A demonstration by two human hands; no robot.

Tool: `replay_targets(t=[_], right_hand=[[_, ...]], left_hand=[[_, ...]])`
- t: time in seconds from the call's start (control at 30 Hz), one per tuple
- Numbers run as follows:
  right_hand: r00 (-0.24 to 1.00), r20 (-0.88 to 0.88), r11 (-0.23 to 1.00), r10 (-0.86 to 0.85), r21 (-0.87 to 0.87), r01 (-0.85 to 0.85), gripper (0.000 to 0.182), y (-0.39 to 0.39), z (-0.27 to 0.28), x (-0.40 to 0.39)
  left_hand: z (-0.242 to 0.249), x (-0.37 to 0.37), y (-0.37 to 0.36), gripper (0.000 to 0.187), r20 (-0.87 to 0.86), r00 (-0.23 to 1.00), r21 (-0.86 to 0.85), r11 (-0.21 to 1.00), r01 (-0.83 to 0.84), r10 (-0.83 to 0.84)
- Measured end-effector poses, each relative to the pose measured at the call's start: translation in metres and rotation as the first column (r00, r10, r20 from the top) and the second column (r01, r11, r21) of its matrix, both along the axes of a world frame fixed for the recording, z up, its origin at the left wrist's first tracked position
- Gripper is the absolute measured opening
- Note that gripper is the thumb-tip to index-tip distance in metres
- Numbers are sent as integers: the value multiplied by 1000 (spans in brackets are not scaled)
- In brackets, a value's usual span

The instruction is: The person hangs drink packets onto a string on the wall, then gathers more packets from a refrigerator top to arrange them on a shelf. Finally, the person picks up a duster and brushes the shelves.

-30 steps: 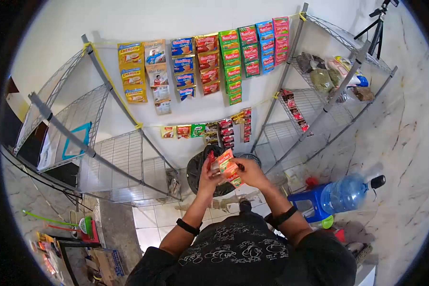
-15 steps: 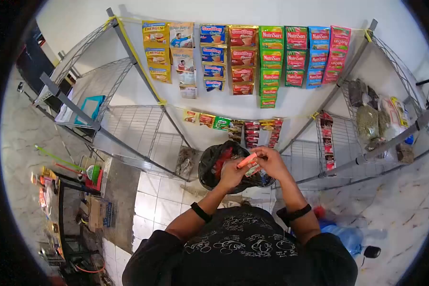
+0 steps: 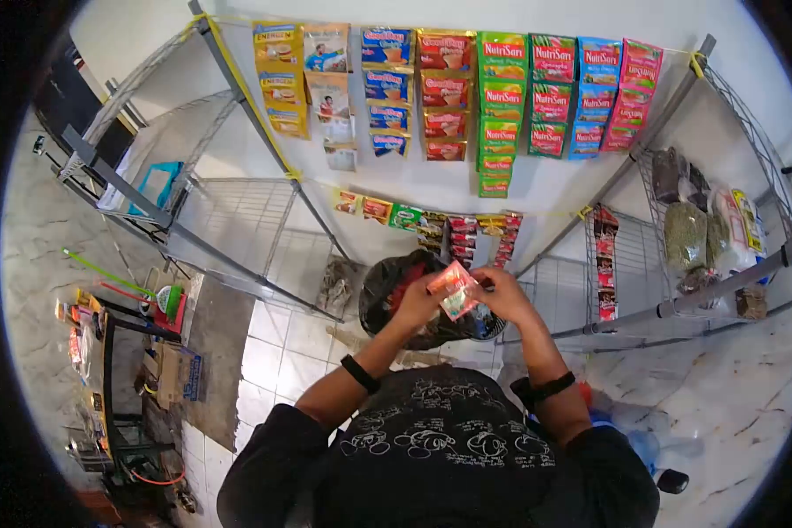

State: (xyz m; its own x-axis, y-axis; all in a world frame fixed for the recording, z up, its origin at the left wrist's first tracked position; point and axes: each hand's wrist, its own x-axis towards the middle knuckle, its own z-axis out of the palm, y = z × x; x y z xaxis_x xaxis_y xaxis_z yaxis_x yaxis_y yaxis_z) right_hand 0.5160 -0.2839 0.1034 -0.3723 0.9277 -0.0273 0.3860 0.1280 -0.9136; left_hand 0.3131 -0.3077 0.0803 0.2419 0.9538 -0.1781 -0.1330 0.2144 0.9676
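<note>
Between my two hands is a red-orange drink sachet (image 3: 454, 287), its printed face turned up toward me. My left hand (image 3: 416, 304) grips its left edge with closed fingers. On the other side, my right hand (image 3: 503, 296) pinches the sachet near its upper right edge. Both hands are above a bin lined with a black plastic bag (image 3: 380, 286). Some red material (image 3: 402, 289) shows inside the bin, but I cannot make out what it is.
Strips of drink sachets (image 3: 502, 92) hang from a yellow cord along the wall, with a lower row of sachets (image 3: 405, 216) behind the bin. Wire shelf racks stand left (image 3: 238, 216) and right (image 3: 629, 242). Filled plastic bags (image 3: 685, 236) sit on the right rack.
The sachet has been turned so that more of its printed face shows. My hands have shifted slightly, still holding it over the bin.
</note>
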Motion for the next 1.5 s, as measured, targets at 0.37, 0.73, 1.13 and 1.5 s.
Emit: replay_targets(t=[0.37,0.73,1.13,1.5], right_hand=[[971,-215,990,-103,-114,80,29,3,3,14],[988,-118,994,-103,17,105,30,-8,19,28],[994,-46,973,-97,207,104,38,-15,28,31],[973,-81,927,-217,294,232,58,-11,24,27]], left_hand=[[11,14,4,63,280,954,-483,874,42,109],[-3,15,16,37,414,910,-534,803,264,-23],[5,30,14,52,479,854,-494,741,455,-205],[4,34,25,36,377,924,-435,894,108,71]])
